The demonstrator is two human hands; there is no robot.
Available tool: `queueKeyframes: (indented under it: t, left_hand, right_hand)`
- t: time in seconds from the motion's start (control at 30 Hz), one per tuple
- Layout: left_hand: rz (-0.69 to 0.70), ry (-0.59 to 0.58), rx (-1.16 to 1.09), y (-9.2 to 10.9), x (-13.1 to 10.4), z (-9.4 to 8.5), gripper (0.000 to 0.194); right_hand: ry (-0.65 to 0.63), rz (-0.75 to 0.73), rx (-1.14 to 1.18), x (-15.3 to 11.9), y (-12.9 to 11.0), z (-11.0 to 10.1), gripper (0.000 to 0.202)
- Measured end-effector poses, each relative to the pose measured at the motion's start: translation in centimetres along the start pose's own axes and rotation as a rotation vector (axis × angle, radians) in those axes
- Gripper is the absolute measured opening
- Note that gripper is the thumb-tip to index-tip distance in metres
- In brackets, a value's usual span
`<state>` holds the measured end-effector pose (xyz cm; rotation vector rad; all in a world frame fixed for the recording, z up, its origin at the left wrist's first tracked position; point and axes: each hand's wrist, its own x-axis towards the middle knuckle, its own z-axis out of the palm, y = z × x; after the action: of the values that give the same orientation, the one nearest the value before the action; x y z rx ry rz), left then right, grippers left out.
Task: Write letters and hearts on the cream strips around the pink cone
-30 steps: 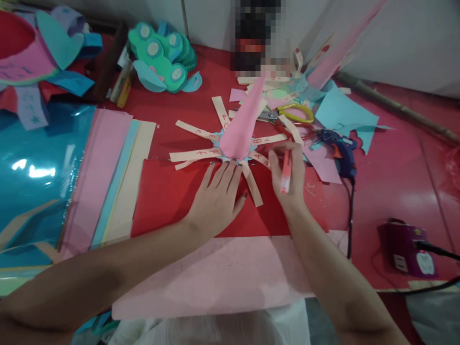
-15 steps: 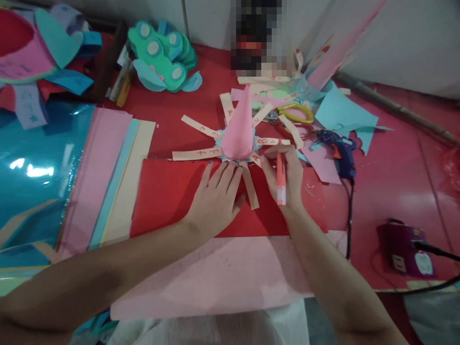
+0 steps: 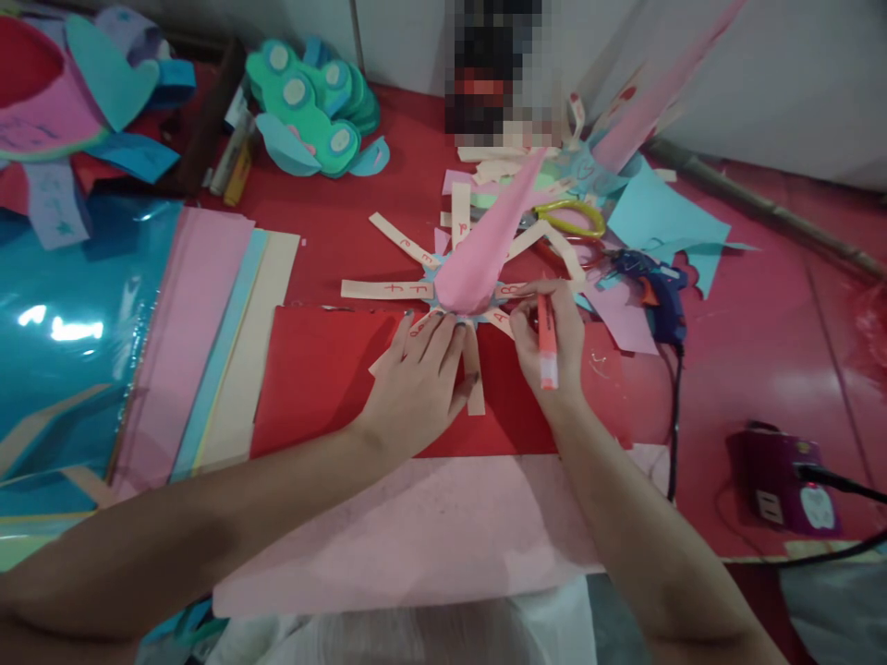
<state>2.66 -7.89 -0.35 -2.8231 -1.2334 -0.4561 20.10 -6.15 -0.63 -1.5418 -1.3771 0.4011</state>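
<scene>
A pink paper cone [image 3: 478,254] stands tilted to the right on a blue scalloped base, with cream paper strips [image 3: 378,290] fanning out around it. Red letters mark several strips, among them F, E, B and A. My left hand [image 3: 419,379] lies with fingers spread over the near edge of the base, partly covering a lettered strip. A bare strip [image 3: 474,369] points toward me beside its thumb. In my right hand [image 3: 558,337] is a red marker [image 3: 547,337], held upright near the strips with A and B; its tip is hidden by the fingers.
Beneath the work lies a red sheet [image 3: 311,369] on pink paper [image 3: 416,526]. Yellow-handled scissors [image 3: 578,219], a blue glue gun [image 3: 655,291] and paper scraps lie behind. Paper sheets [image 3: 208,323] are stacked left; a purple power socket box [image 3: 786,480] sits right.
The cone and its strips have turned counter-clockwise, and the cone's tip now leans right. A lettered strip has come out beside my left hand. The marker stays in my right hand.
</scene>
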Motion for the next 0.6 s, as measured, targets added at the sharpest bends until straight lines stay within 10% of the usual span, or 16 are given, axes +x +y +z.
queueKeyframes:
  t: [0.23, 0.4, 0.6]
  left_hand:
    - [0.016, 0.041, 0.025, 0.0, 0.0, 0.0, 0.044]
    - [0.031, 0.011, 0.037, -0.1, 0.0, 0.0, 0.042]
    - [0.018, 0.003, 0.007, 0.0, 0.0, -0.3, 0.037]
  right_hand:
    - [0.250, -0.177, -0.023, -1.0, -1.0, -0.4, 0.012]
    - [0.098, -0.429, 0.099, -1.6, -2.0, -0.8, 0.029]
    - [-0.219, 0.089, 0.411, -0.8, -1.2, -0.5, 0.049]
